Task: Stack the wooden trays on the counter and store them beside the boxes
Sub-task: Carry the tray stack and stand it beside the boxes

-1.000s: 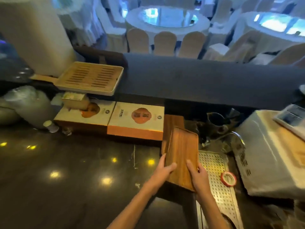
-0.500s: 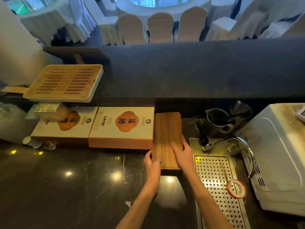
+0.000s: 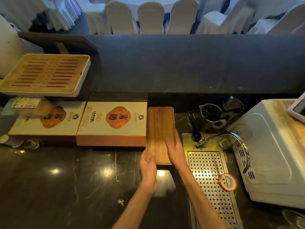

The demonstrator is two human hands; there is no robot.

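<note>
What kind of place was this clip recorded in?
Most likely a service counter at the edge of a banquet hall or restaurant. Beyond the dark partition stand cloth-covered chairs. On the near side are a perforated metal drain tray with a faucet and boxed goods.

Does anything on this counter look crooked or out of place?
The slatted tray at the left sits propped on things above the boxes, tilted and overhanging them. A roll of red tape lies on the perforated drain grate. The wooden trays lie square beside the boxes.
</note>
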